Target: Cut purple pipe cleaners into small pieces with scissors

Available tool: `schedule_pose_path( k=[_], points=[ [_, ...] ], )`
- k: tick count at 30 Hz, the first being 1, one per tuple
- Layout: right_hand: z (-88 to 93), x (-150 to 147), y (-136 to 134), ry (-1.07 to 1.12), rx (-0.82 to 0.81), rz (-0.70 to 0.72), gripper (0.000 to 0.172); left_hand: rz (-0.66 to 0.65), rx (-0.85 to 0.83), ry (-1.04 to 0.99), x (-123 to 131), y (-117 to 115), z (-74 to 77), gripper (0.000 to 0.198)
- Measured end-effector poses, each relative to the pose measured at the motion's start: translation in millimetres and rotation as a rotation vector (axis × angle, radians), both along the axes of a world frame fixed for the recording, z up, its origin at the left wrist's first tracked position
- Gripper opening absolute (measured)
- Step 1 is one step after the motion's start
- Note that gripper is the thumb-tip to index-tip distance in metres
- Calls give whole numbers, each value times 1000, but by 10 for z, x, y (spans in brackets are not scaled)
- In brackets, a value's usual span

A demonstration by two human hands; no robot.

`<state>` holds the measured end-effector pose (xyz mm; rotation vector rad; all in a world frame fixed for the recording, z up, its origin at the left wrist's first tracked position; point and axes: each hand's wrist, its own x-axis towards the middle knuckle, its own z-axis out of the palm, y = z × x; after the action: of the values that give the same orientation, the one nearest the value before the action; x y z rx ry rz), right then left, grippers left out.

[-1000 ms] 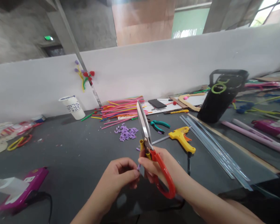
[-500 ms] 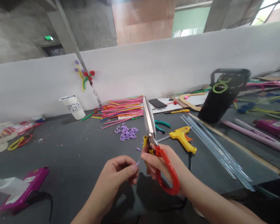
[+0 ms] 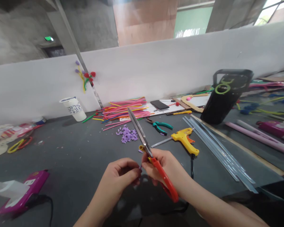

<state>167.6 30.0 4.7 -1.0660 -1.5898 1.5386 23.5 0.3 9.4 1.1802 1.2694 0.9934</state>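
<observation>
In my right hand (image 3: pixel 159 164) is a pair of scissors (image 3: pixel 167 181) with red handles, the blades pointing up and to the left. A short yellow tube (image 3: pixel 141 148) sticks out by its fingers. My left hand (image 3: pixel 124 173) pinches a small purple piece (image 3: pixel 140 167), partly hidden by the fingertips. Both hands are close together above the dark table, fingertips nearly meeting. Beyond them lies a pile of short purple pieces (image 3: pixel 127 135), with one loose piece (image 3: pixel 140 151) just behind my hands.
A yellow glue gun (image 3: pixel 186 140) and teal-handled pliers (image 3: pixel 162 126) lie to the right, beside clear glue sticks (image 3: pixel 217 148). Pink pipe cleaners (image 3: pixel 125 108) are heaped at the back. A black bottle (image 3: pixel 227 97) stands right, a white cup (image 3: pixel 73 108) left, near a purple power strip (image 3: pixel 26 192).
The scissors have tilted left and down in my right hand, uncovering the pliers. My right hand has turned, its fingers coming nearer the purple piece in my left hand.
</observation>
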Motion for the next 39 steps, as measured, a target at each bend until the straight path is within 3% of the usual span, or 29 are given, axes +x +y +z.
schedule_pose_path(
  k=[8, 13, 18, 29, 39],
  points=[
    [-34, 17, 3, -202, 263, -32, 7, 35, 18, 19, -53, 11, -11, 6],
    [-23, 56, -38, -528, 539, -81, 29, 254, 117, -269, -97, -29, 40, 4],
    [-125, 20, -85, -750, 744, -96, 39, 302, 147, -443, -106, -77, 74, 4],
    [-213, -72, -127, -872, 883, -127, 45, 380, 276, -469, -78, -115, 53, 5],
    [-259, -96, -103, -881, 919, -145, 38, 381, 306, -485, -72, -88, 21, 3]
  ],
)
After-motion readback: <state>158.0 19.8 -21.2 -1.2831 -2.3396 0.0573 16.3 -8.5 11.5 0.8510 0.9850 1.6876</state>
